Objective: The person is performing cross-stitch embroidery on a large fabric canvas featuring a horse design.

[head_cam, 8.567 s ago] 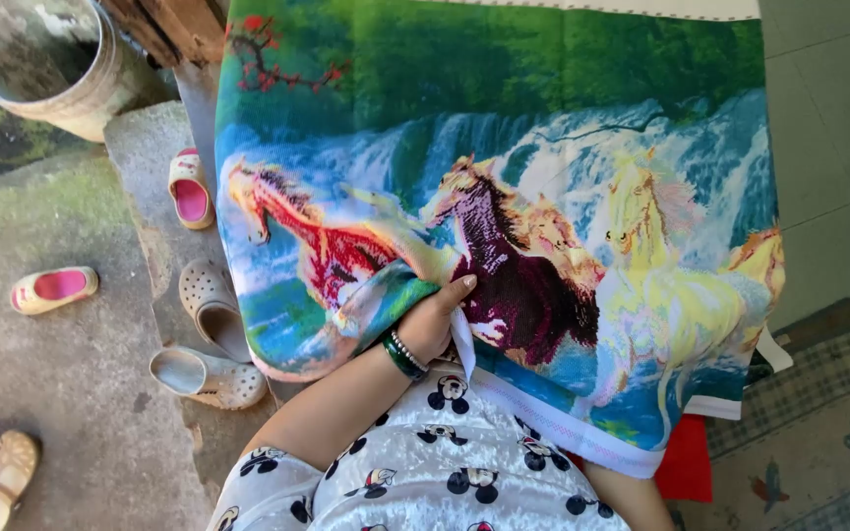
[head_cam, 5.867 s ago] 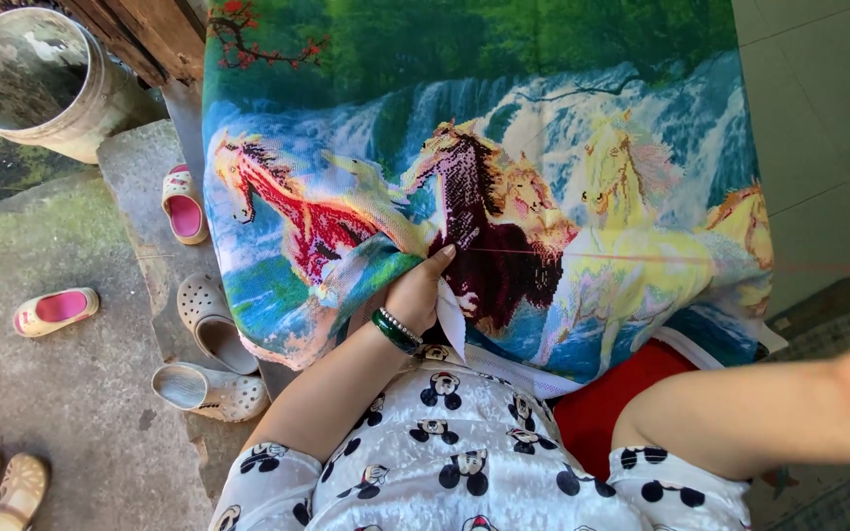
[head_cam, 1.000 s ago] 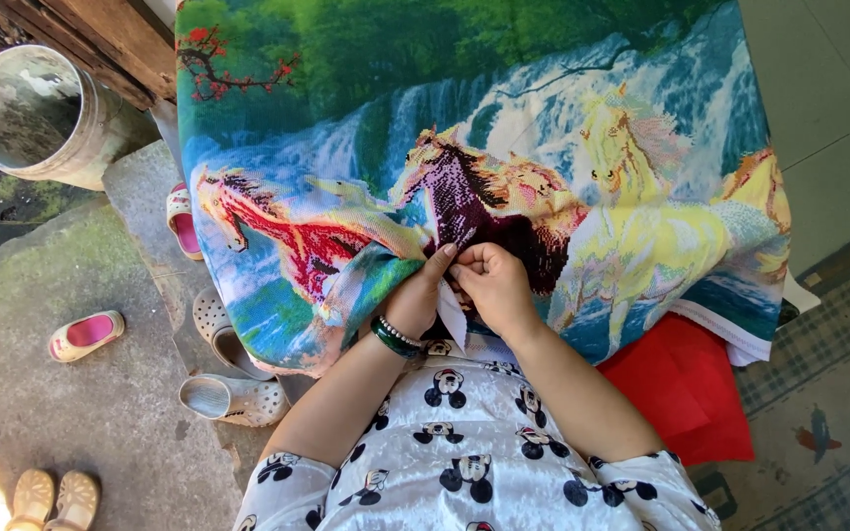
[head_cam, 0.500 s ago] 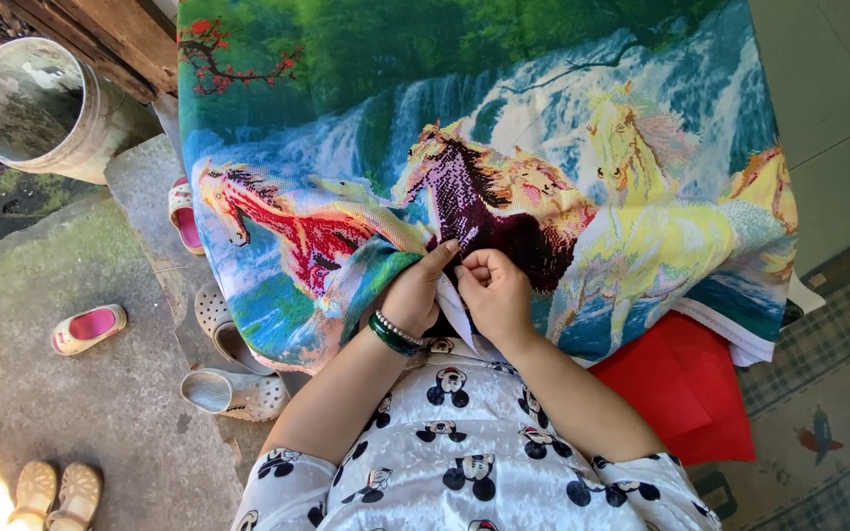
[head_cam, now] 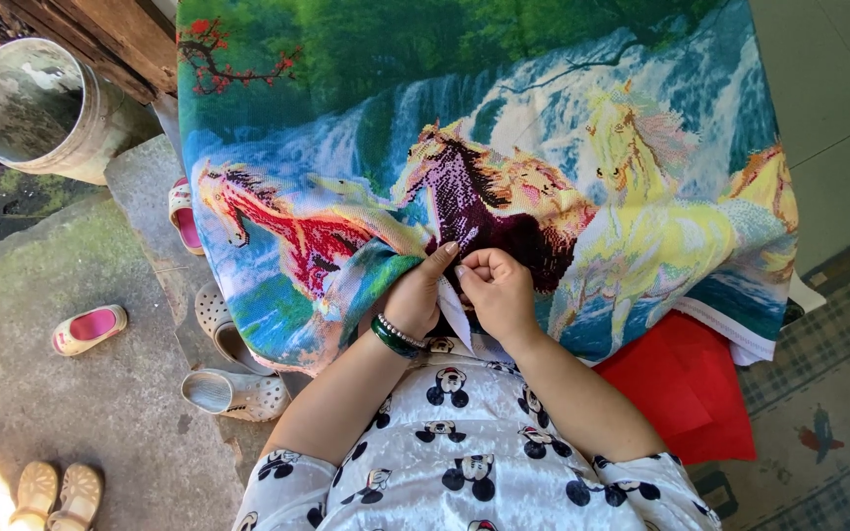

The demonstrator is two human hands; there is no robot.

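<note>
The right hand (head_cam: 500, 291) has been brought in beside the left hand (head_cam: 415, 297) on the horse embroidery (head_cam: 504, 167) across the lap; stitching seems resumed. Cloth is pinched by the left fingers (head_cam: 442, 258); right fingers are curled shut, contents unclear. The bucket (head_cam: 36, 108) looks empty.

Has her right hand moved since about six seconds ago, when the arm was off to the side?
Yes. The right hand has come in from the right edge to the dark horse on the embroidered cloth, beside the left hand.
</note>
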